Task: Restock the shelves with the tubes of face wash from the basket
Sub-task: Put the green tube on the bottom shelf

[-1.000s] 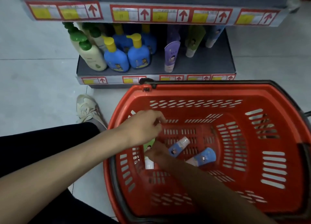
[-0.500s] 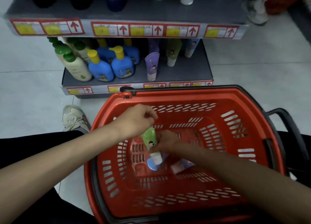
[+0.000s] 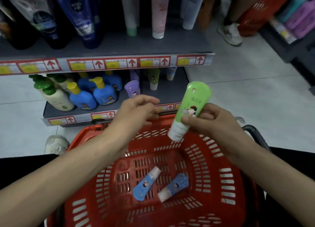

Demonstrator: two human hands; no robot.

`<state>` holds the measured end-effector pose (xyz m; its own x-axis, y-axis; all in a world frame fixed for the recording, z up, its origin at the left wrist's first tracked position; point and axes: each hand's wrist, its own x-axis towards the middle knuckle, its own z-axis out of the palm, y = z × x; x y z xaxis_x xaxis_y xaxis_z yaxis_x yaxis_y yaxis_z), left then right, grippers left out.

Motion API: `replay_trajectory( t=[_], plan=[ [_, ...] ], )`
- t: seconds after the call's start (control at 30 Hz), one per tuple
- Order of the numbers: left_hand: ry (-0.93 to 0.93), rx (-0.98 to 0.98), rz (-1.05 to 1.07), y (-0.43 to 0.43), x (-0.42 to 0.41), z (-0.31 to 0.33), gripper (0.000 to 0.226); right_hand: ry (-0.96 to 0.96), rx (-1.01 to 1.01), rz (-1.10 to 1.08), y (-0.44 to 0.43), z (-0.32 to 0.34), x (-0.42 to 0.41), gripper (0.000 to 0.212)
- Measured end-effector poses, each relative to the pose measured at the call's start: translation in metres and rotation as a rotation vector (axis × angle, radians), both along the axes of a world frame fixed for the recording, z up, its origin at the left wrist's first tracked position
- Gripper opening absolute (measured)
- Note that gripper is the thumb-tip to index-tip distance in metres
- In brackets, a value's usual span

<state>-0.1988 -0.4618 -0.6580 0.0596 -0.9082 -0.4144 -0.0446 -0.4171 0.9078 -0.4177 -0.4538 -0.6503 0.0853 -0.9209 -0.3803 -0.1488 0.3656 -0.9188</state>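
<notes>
Head view: the right hand (image 3: 215,122) is pinching the green tube (image 3: 191,105) between thumb and curled fingers, low on its body, just above the white cap. The tube is standing nearly upright, cap down, and is hanging over the far rim of the basket (image 3: 252,201). To the left of it the left hand (image 3: 135,112) is hovering with fingers loosely spread, holding nothing.

Below both hands, on the basket floor, two blue tubes (image 3: 146,184) are lying side by side – still to be shelved. Beyond the hands, the low shelf (image 3: 167,95) is showing another green tube (image 3: 153,79) standing on its cap, with bare shelf to the right of it.

The step in hand looks like carrying one tube from basket to shelf. The next move is probably calling for a forward reach, keeping the cap down, and setting the tube by its green match without knocking the neighbours.

Against half a second ago, both hands were down inside the basket on this tube – now it is lifted clear, the left hand has let go, and the right is holding it alone.
</notes>
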Motion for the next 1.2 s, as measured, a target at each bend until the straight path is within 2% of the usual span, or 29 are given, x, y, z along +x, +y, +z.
replay_trajectory(
  t=[0.1, 0.2, 0.3, 0.37, 0.47, 0.53, 0.6, 0.7, 0.87, 1.03, 1.2],
  plan=[
    [0.092, 0.016, -0.03, -0.001, -0.014, -0.005, 0.02, -0.105, -0.011, -0.078, -0.011, 0.003, 0.012, 0.038],
    [0.052, 0.007, -0.066, -0.004, -0.024, -0.01, 0.028, -0.193, 0.01, -0.077, -0.02, 0.007, 0.018, 0.038],
    [0.277, 0.153, -0.029, -0.009, -0.03, -0.013, 0.039, -0.3, 0.049, -0.081, -0.025, 0.003, 0.019, 0.04],
    [0.382, 0.181, -0.031, -0.01, -0.029, -0.013, 0.039, -0.346, 0.059, -0.068, -0.029, 0.0, 0.018, 0.039],
    [0.427, 0.114, -0.058, -0.006, -0.023, -0.014, 0.033, -0.376, 0.058, -0.009, -0.035, -0.002, 0.015, 0.035],
    [0.42, 0.052, -0.075, -0.004, -0.018, -0.016, 0.038, -0.404, 0.088, -0.012, -0.039, -0.005, 0.013, 0.046],
    [0.394, 0.006, -0.081, -0.002, -0.016, -0.018, 0.048, -0.395, 0.097, 0.011, -0.038, -0.006, 0.013, 0.057],
    [0.382, -0.074, -0.045, 0.0, -0.016, -0.018, 0.053, -0.36, 0.086, 0.016, -0.034, -0.008, 0.016, 0.05],
    [0.405, -0.127, 0.001, 0.001, -0.017, -0.015, 0.057, -0.315, 0.107, -0.028, -0.034, -0.012, 0.017, 0.051],
    [0.567, -0.055, 0.08, 0.0, -0.021, -0.014, 0.064, -0.408, 0.082, -0.061, -0.033, -0.017, 0.019, 0.046],
    [0.59, 0.061, 0.066, 0.002, -0.022, -0.008, 0.054, -0.386, -0.045, 0.0, -0.028, -0.01, 0.019, 0.042]
  ],
)
